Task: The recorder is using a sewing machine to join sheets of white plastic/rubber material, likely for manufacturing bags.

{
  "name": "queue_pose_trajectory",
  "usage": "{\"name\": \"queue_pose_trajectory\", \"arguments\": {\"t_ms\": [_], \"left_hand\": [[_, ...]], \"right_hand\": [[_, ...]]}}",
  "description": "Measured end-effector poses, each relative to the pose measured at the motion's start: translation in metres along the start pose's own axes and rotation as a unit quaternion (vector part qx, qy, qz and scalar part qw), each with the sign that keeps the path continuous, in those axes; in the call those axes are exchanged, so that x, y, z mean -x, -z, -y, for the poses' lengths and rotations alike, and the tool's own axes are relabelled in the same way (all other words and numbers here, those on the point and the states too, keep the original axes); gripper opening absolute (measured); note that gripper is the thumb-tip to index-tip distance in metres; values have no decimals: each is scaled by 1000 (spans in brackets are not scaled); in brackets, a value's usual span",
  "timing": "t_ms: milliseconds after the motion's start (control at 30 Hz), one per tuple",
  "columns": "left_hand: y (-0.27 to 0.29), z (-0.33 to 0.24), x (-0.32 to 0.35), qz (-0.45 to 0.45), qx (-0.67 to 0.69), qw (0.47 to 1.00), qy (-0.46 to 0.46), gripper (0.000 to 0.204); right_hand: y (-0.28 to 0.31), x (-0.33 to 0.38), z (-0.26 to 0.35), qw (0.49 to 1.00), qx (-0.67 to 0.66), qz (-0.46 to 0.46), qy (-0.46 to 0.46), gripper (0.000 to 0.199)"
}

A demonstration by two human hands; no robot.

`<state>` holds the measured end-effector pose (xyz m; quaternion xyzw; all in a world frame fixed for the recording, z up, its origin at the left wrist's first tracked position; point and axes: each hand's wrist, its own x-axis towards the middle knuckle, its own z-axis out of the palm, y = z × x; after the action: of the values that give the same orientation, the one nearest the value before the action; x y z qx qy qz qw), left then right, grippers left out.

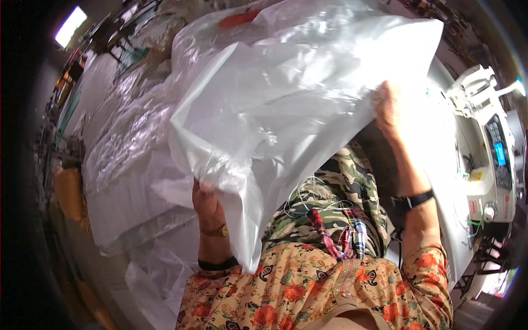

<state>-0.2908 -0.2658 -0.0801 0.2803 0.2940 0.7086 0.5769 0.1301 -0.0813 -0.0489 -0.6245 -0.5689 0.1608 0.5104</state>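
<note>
A large clear plastic bag (286,93) with a white padded filling is held up in front of me and fills the middle of the view. My left hand (206,201) grips its lower left corner from underneath. My right hand (388,107) clutches its right edge higher up, fingers partly hidden behind the plastic. A camouflage cloth (341,192) lies on my lap below the bag, with a red checked strip (335,236) and thin white threads on it.
A stack of more clear plastic bags and white sheets (126,154) lies to my left. A white sewing machine (489,159) with a control panel stands on the table at the right. Chairs and clutter sit at the far top left.
</note>
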Motion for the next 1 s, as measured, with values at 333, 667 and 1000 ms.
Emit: {"name": "queue_pose_trajectory", "arguments": {"t_ms": [333,667,1000], "left_hand": [[-89,-22,-83,187,-104,977,9,52],[-104,-90,-131,169,-284,944,-17,51],[-84,-181,-160,76,-480,873,-47,51]], "right_hand": [[-157,94,103,990,-41,137,14,31],[-104,78,220,896,-318,309,-22,30],[-4,70,176,846,-399,351,-45,30]]}}
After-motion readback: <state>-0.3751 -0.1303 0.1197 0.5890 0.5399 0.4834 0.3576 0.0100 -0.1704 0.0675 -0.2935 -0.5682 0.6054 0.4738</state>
